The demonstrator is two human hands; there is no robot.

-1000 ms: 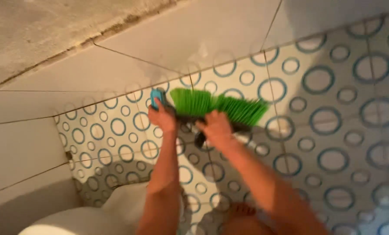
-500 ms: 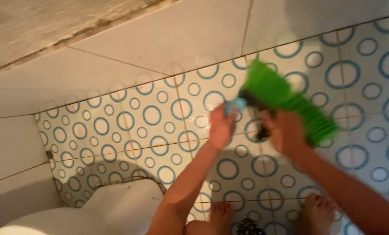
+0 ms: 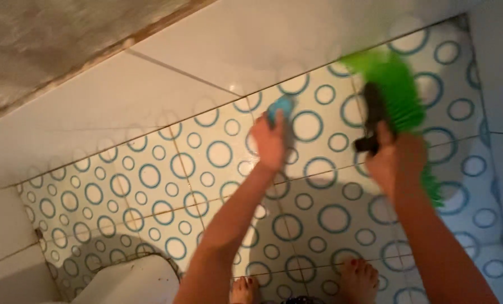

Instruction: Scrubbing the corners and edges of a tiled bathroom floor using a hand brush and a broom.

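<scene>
Scrubbing low along the wall edge, both hands busy.
Right hand (image 3: 400, 160) clenched on green-bristled broom head (image 3: 398, 93), bristles blurred on the ringed floor tiles (image 3: 150, 177) hard by the white wall tiles (image 3: 167, 95). Left hand (image 3: 269, 141) pinching small blue sponge (image 3: 281, 105) just beside that edge. Toilet (image 3: 130, 281) crowding lower left.

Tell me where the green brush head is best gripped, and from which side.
Judging by its pose, the green brush head is best gripped on its dark back block, from the side facing away from the bristles. The bristles fan toward the tiled floor, and the right hand already holds it there.
</scene>
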